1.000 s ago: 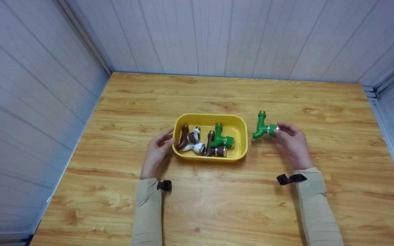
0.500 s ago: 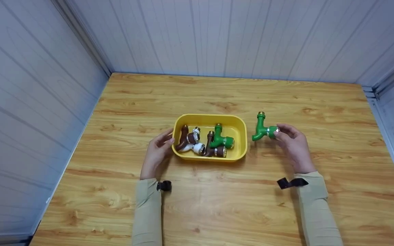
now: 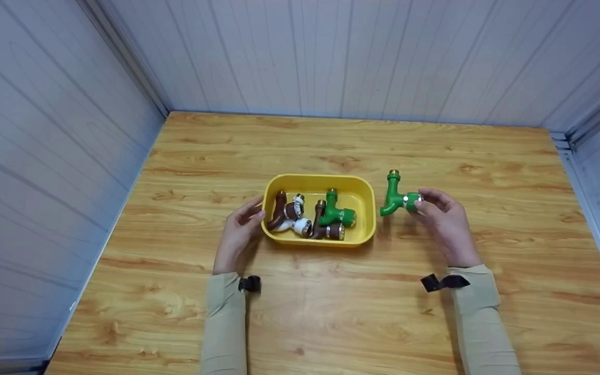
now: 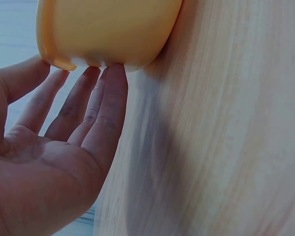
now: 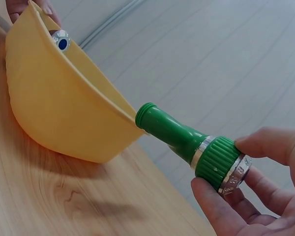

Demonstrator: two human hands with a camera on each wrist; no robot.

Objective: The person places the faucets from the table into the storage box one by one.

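In the head view my left hand (image 3: pixel 240 232) is at the left end of a yellow plastic tub (image 3: pixel 321 242). Its straight fingers (image 4: pixel 115 93) touch the outer wall in the left wrist view, with the thumb at the rim. My right hand (image 3: pixel 448 226) pinches the ribbed knob of a green tap (image 3: pixel 394 199) with a brass-coloured threaded end, held above the table just right of the tub. Inside the tub lie another green tap (image 3: pixel 332 208), a brown tap (image 3: pixel 278 211) at the left, a second brown tap (image 3: pixel 320 213) and white taps (image 3: pixel 301 225), partly overlapping.
The wood-grain table (image 3: pixel 331 312) extends around the tub on all sides. Pale panelled walls (image 3: pixel 321 57) stand behind and at the left and right. Each wrist carries a black strap mount (image 3: pixel 250 284).
The right hand has shifted slightly left with the green tap, bringing it a little closer to the tub. My left hand and the tub stay nearly in place.
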